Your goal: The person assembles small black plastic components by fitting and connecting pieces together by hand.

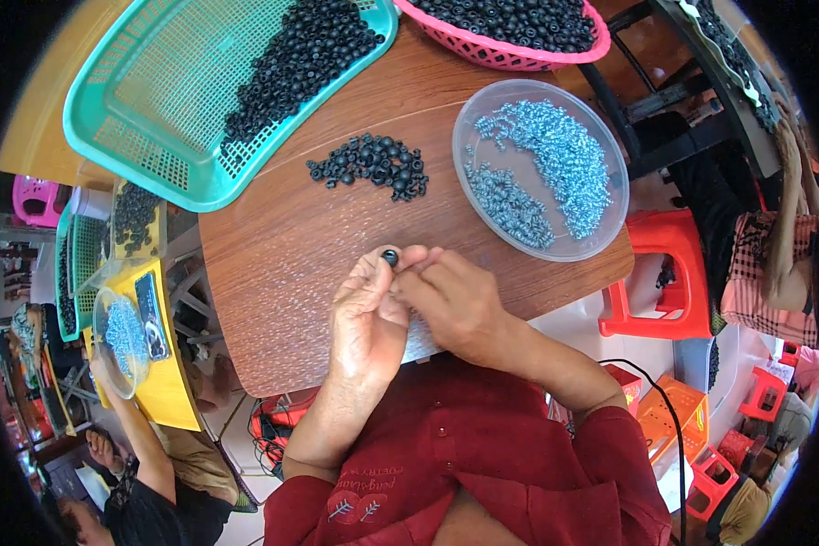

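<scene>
My left hand [369,318] is raised over the near part of the table, with a small round black plastic piece [389,257] pinched between thumb and forefinger. Close against it, my right hand [460,296] has its fingers bent and pressed together at the left fingertips; whatever lies in them is hidden. Beyond the hands is a loose pile of similar black pieces [373,168], round with holes. To the right stands a clear round plastic tub [530,182] with two heaps of tiny shiny bluish-silver parts [569,164].
A teal perforated basket [168,77] of black pieces fills the far left of the brown table [273,273]. A pink basket [510,56] holds more at the far edge. A red stool [660,273] stands right. At left, another person's arm [141,428] reaches toward a clear tub.
</scene>
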Tool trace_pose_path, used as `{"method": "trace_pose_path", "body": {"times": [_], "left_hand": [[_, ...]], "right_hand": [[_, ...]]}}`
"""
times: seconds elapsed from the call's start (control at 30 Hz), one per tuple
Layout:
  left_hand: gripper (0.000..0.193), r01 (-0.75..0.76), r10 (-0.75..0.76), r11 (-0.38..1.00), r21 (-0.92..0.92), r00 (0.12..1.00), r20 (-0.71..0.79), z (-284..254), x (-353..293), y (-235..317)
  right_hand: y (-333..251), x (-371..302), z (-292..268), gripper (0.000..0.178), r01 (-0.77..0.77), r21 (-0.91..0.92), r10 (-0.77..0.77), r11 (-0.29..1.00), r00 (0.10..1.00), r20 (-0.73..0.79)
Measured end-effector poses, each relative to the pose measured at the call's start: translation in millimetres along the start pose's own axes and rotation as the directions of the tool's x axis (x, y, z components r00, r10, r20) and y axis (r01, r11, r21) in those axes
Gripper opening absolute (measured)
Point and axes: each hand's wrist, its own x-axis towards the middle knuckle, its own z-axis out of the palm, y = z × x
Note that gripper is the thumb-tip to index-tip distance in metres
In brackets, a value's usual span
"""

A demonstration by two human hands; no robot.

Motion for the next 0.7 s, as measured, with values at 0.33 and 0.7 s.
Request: {"method": "trace_pose_path", "body": {"times": [0.33, 0.7], "left_hand": [[0.019, -0.105, 0.108, 0.969, 0.225, 0.994, -0.004, 4, -3, -2], [0.018, -0.255, 0.271, 0.878, 0.404, 0.962, 0.019, 4, -7, -4]], "right_hand": [[-3, 16, -29, 0.011, -0.552, 0.726, 0.684, 0.410, 0.713, 0.157], [-6, 20, -33, 0.012, -0.637, 0.674, 0.657, 0.374, 0.695, 0.292]]}}
